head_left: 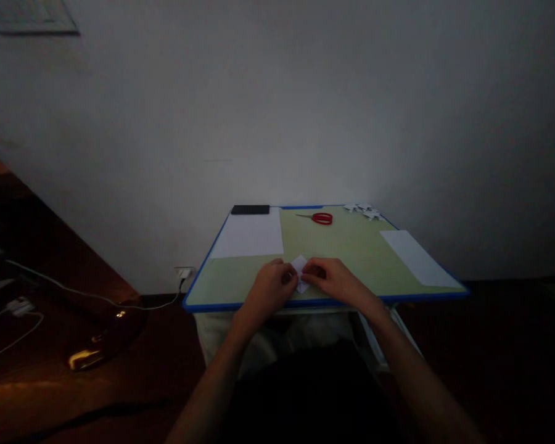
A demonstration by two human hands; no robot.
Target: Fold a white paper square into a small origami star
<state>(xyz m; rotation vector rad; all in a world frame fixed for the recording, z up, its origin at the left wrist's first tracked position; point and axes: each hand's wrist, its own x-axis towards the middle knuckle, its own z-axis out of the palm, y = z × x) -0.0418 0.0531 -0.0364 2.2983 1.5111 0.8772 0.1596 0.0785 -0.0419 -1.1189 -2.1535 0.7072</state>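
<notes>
A small folded piece of white paper (300,274) lies near the front edge of a green table with a blue rim (324,303). My left hand (271,287) pinches its left side with curled fingers. My right hand (330,279) pinches its right side, fingers pressed together on the fold. Both hands rest low on the tabletop and cover much of the paper.
A white sheet (250,235) lies at the back left with a black phone (250,209) behind it. Red-handled scissors (320,217) lie at the back centre. Folded paper pieces (364,211) sit at the back right corner, another white sheet (419,257) on the right. A cable and plug (184,275) hang left.
</notes>
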